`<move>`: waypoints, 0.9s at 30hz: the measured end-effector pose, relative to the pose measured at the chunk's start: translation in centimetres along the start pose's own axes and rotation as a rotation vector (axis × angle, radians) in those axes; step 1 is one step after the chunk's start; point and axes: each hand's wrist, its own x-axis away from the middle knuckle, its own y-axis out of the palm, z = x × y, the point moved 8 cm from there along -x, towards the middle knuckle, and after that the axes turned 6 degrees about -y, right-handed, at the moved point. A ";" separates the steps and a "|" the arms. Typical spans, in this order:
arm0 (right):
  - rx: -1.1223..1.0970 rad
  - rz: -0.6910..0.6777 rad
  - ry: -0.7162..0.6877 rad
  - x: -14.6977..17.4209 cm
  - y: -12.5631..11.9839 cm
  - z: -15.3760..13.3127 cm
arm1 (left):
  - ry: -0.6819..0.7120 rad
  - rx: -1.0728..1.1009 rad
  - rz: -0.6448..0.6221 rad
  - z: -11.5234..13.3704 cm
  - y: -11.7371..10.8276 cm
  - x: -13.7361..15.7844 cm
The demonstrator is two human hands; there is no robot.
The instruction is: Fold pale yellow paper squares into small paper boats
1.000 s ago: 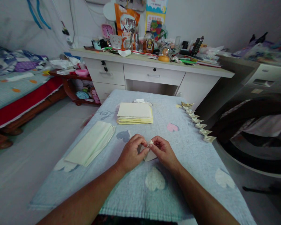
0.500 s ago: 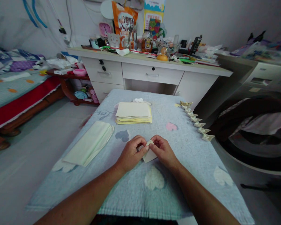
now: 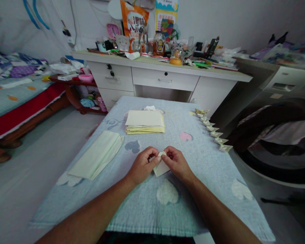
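Paper (image 3: pixel 161 168) between left hand (image 3: pixel 143 165) and right hand (image 3: pixel 178 163).

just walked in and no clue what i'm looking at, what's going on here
A person at a cloth-covered table pinches a small, pale piece of paper between the left hand and the right hand; it looks partly folded. Beyond the hands lies a stack of paper, with longer folded sheets to the left. Along the right edge runs a row of folded paper shapes, the farthest one darkly patterned.
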 end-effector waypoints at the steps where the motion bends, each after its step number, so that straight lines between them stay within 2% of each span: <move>1: -0.017 -0.009 0.006 0.0 0.0 0.1 | -0.014 0.014 -0.008 -0.1 0.1 0.0; 8: -0.080 -0.039 0.028 0.1 0.2 0.3 | -0.087 0.130 -0.054 -0.8 0.5 -0.1; 17: 0.038 0.001 0.041 -0.2 -0.1 0.8 | -0.127 0.212 -0.062 -1.2 0.7 -0.1; 21: 0.083 -0.004 0.051 -0.3 -0.2 0.7 | -0.105 0.174 -0.077 -0.7 0.9 -0.1; 27: -0.021 -0.104 0.035 -0.1 0.6 0.3 | -0.051 0.117 -0.100 -0.5 1.1 0.2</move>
